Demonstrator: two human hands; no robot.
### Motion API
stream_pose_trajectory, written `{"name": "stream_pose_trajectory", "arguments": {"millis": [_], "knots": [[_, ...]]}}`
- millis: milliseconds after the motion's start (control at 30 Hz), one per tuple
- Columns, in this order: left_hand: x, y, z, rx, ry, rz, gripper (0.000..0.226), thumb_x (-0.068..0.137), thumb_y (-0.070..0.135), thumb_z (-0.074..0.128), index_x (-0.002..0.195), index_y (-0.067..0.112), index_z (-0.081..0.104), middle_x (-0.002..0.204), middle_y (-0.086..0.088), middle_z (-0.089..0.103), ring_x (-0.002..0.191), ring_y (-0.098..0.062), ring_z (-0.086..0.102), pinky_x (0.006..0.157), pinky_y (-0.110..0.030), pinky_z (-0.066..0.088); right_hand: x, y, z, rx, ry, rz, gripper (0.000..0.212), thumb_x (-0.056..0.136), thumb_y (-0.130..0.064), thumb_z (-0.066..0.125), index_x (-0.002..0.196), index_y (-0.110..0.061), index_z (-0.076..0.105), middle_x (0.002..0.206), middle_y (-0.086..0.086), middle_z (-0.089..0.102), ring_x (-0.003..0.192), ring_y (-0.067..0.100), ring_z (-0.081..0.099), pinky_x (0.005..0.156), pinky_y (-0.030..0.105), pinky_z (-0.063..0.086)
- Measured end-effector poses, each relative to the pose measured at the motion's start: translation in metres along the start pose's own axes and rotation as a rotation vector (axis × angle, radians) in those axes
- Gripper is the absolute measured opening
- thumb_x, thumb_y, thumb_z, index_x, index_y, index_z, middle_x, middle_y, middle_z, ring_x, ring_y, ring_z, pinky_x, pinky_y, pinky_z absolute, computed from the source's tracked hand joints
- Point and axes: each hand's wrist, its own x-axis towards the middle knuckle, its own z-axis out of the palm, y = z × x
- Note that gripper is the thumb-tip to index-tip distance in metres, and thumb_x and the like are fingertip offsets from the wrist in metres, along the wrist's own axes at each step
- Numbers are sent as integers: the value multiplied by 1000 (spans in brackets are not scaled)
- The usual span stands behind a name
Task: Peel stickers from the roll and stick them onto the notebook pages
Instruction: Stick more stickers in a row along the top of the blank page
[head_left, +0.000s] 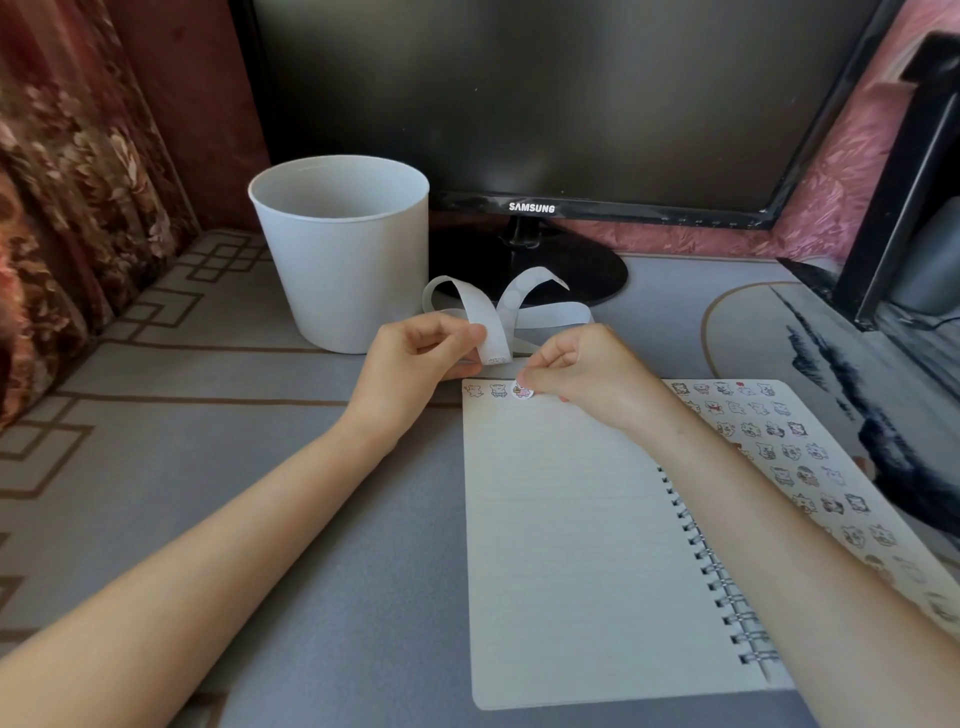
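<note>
Centrally, located the open notebook (561, 545) at 5 o'clock of the view, flat on the grey desk mat (311, 519), with the wire binding (727, 587) between its two pages. Noted the left page (561, 467) mostly bare, carrying two small stickers (485, 389) in a row along the top edge. Noted the right page (779, 441) filled with rows of small cartoon stickers.

Found the left hand (415, 358) at 11 o'clock of the notebook, just off its top-left corner, thumb and forefinger closed together on the lower end of the white sticker strip (493, 332). Traced the strip toward 12 o'clock, looped and curled over the mat in front of the monitor base (545, 265).

Found the right hand (587, 374) at 12 o'clock of the left page, fingers curled, thumb and forefinger tips pinched on a round sticker (522, 391), pink and white. Located that sticker at the top edge of the left page, third in the row, just beside the second. Could not tell whether touching the paper or held just clear.

Recorded a white bucket (343, 249) at 10 o'clock of the hands, upright, mouth open. Recorded a dark Samsung monitor (545, 104) at 12 o'clock, behind the strip, and a patterned curtain (78, 182) at 9 o'clock.
</note>
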Motion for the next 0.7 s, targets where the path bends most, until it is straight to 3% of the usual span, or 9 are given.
{"name": "stream_pose_trajectory", "arguments": {"millis": [700], "knots": [[0,0,0,6,2,8,22,91,12,60,84,-9,67,91,-19,67,82,-17,66,83,-26,56,0,1,-1,3,3,-11,5,79,-15,72,76,-12,71,76,2,73,69,21,54,64,34,41]]}}
